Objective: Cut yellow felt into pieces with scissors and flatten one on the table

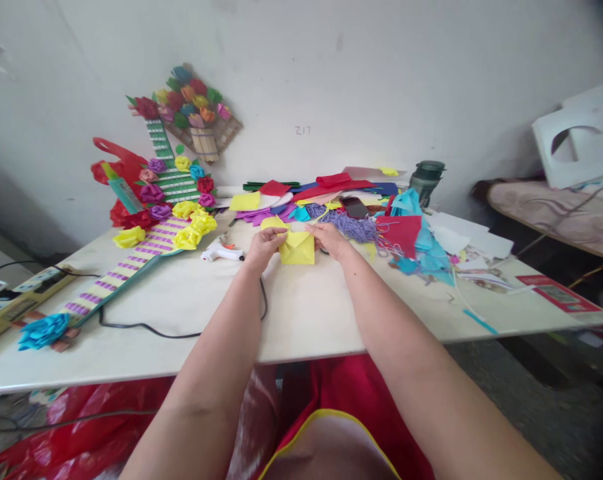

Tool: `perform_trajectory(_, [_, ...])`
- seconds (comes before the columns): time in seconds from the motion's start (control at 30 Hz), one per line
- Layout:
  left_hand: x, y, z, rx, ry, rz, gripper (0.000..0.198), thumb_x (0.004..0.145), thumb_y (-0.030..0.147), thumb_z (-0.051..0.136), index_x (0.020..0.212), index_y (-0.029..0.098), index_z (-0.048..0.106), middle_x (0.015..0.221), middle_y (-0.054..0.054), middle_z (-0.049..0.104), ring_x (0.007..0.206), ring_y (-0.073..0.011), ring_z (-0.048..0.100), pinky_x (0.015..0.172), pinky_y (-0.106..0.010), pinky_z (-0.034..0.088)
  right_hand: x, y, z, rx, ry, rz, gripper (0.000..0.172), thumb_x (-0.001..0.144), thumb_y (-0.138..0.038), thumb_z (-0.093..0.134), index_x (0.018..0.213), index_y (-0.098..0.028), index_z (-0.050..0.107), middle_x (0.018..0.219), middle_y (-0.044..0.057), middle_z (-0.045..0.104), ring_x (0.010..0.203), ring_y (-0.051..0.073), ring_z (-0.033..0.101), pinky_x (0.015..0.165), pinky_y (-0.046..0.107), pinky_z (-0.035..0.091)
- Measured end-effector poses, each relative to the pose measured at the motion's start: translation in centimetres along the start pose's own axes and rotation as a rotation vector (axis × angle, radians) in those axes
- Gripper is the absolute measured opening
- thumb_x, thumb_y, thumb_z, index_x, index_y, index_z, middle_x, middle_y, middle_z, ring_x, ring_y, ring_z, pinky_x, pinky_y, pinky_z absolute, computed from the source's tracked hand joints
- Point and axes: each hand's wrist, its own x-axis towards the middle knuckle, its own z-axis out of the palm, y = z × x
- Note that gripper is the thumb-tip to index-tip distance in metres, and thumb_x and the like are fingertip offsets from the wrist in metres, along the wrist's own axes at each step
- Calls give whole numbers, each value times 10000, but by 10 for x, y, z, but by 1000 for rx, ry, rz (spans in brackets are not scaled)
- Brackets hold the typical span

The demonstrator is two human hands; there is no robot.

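A folded yellow paper square [298, 248] lies on the pale table [306, 313] at mid-distance. My left hand [264, 245] pinches its left upper edge with curled fingers. My right hand [330, 239] presses fingertips on its upper right edge. Both forearms reach out from the bottom of the view. A white glue gun [221, 252] rests just left of my left hand, its black cord [181, 331] looping toward the table's front edge.
Heaped coloured paper sheets [331, 190] and purple yarn [351, 227] lie behind the hands. A striped board with paper flowers [151, 247] spans the left. A dark green bottle [425, 181] stands at back right. A power strip [26, 290] sits far left.
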Motion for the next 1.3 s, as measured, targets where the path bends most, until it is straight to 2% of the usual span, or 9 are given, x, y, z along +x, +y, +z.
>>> perform_trajectory(0.1, [1,-1,1,-14,1,-11,415,533,345,765,846,115,620,588,23,577,561,-101,559,558,-227,442,1,1,1,-105,25,-29,236,682,-338,682,607,-140,578,506,-13,580,440,85,516,413,186,399])
perform_trajectory(0.2, [2,-1,1,-19,12,-50,416,509,342,773,816,112,613,635,-5,616,579,-110,574,557,-233,450,1,0,2,-144,56,-58,204,661,-301,685,592,-140,581,480,-30,556,420,71,483,406,177,378])
perform_trajectory(0.47, [4,-4,0,-3,60,-101,381,463,373,789,634,134,547,579,14,572,523,-96,541,521,-234,457,1,1,2,-133,62,-99,223,597,-330,706,603,-137,595,524,-22,585,474,82,513,457,190,407])
perform_trajectory(0.63, [7,-7,-2,-9,92,-85,388,455,381,794,623,146,535,558,26,549,494,-86,516,488,-217,435,2,1,3,-162,56,-145,212,608,-336,693,600,-146,599,522,-21,574,493,98,523,470,209,423])
perform_trajectory(0.77, [5,-7,-1,18,75,-84,398,485,423,780,623,156,519,551,25,537,489,-88,505,486,-217,423,1,0,4,-142,68,-146,224,618,-354,689,592,-156,589,533,-16,584,506,105,530,490,223,442])
perform_trajectory(0.93, [4,-7,0,153,59,-88,400,549,459,738,555,173,459,484,51,433,449,-77,412,443,-204,322,0,-1,8,-102,48,-141,228,615,-360,698,609,-153,603,553,-9,602,513,109,544,495,224,448])
perform_trajectory(1.1, [9,-9,0,451,224,31,398,611,409,701,488,188,394,458,59,312,481,-87,330,458,-221,204,0,0,12,-78,37,-144,252,620,-390,697,635,-151,618,554,-17,600,503,112,545,493,229,451])
perform_trajectory(1.3, [14,-9,0,649,330,176,382,670,381,649,489,194,370,480,54,293,511,-101,286,485,-235,175,0,1,12,1,-45,-109,351,662,-486,665,761,-151,632,632,9,642,521,116,572,510,235,473])
